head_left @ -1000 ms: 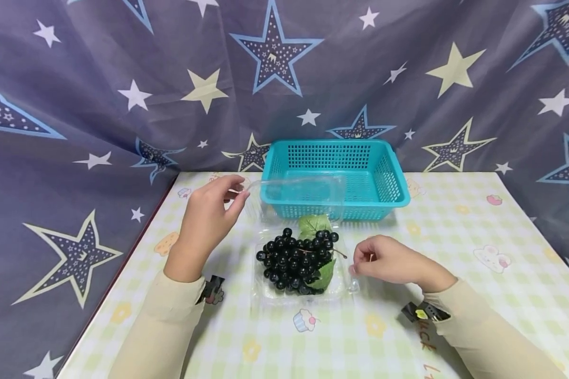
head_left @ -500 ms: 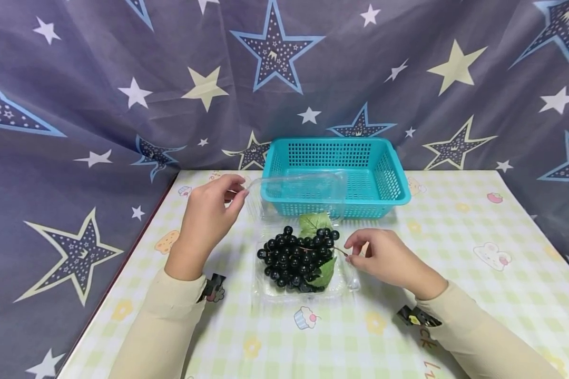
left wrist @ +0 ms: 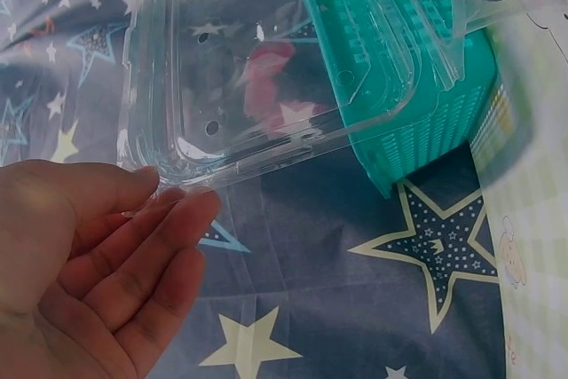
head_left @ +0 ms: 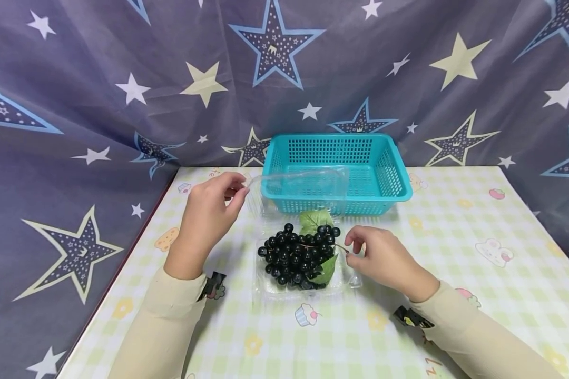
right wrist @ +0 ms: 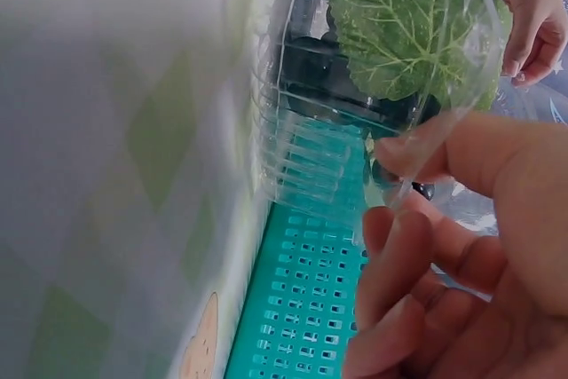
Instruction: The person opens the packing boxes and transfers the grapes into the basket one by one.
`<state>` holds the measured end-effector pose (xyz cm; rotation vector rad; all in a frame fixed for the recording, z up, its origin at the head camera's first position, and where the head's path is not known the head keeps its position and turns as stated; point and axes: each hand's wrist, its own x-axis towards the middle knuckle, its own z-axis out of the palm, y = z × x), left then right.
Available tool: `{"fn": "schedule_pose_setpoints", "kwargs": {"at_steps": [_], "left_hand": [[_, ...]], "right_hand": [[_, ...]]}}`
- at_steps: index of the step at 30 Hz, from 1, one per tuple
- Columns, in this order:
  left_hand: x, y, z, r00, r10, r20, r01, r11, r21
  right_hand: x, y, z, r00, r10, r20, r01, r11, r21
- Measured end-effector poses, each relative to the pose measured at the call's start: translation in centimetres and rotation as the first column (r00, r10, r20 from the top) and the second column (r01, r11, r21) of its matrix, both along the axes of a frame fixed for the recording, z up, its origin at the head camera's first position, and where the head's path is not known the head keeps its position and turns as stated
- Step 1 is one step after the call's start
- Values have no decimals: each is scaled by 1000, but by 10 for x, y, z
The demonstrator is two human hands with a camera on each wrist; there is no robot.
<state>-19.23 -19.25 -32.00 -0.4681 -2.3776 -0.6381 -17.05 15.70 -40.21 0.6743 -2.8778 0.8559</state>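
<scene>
Right hand (head_left: 380, 259) turns from clear plastic box (head_left: 284, 296) to brown stem (head_left: 342, 247) of round black grapes (head_left: 294, 258), grip unclear; left hand (head_left: 207, 220) pinches transparent lid (left wrist: 293, 143)

both forearms (head_left: 483, 329) are stretched forward and are covered to the wrists by beige sleeves (head_left: 156, 326). the left hand (head_left: 208, 223) is held farther forward, its thumb and forefinger set together in a pinch and the other fingers loosely bent. the right hand (head_left: 385, 259) is turned inward, toward the left, with its fingers curved and a narrow gap left between thumb and forefinger.
</scene>
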Motion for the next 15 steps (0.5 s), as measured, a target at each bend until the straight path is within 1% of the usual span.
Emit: {"fn": "schedule_pose_setpoints", "kwargs": {"at_steps": [3,6,10,15], "left_hand": [[0,0,0,1000,-6,2,6,1000,2],[1,0,1,1000,-7,1,7,1000,2],[1,-1,1,1000,-11,-4,11,1000,2],[0,-1,1,1000,-17,-10,17,1000,7]], "right_hand": [[0,0,0,999,-4,-43,4,1000,13],[-1,0,0,994,7,-110,-4,1000,24],[-2,-1,1,978,29,-206,-24,999,26],[-2,-2,4,954,45,-296,-47,999,2]]}}
